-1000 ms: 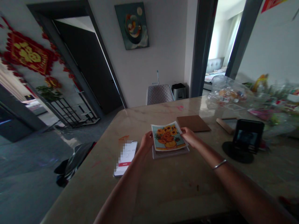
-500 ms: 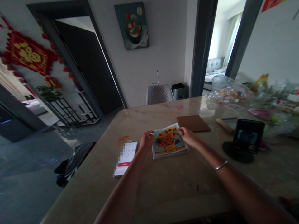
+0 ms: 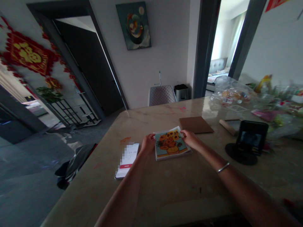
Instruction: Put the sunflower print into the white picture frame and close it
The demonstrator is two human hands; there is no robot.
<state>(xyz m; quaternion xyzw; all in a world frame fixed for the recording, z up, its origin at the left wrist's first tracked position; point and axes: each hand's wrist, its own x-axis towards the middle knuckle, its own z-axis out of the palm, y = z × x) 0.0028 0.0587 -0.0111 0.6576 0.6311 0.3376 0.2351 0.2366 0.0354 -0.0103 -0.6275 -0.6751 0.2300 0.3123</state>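
A square stack of sheets with a sunflower picture (image 3: 170, 143) on top lies on the stone-patterned table (image 3: 175, 189). My left hand (image 3: 149, 142) pinches its upper left corner, fingers closed. At the upper right edge, my right hand (image 3: 188, 138) grips it between thumb and fingers; a silver bangle is on that wrist. The top sheet sits slightly askew over those beneath. To the left of my left hand lies a phone (image 3: 129, 157) with a lit screen. Behind my right hand is a flat brown board (image 3: 196, 125).
On the right stand a black device on a round base (image 3: 251, 142) and a wooden-edged item (image 3: 228, 127). Clear plastic bags (image 3: 232, 93) with colourful contents fill the back right. Beyond the far edge is a quilted chair (image 3: 162, 94).
The top sheet has shifted and turned slightly over the stack, its lower edge now nearer me. Both hands have moved very little and keep their grip.
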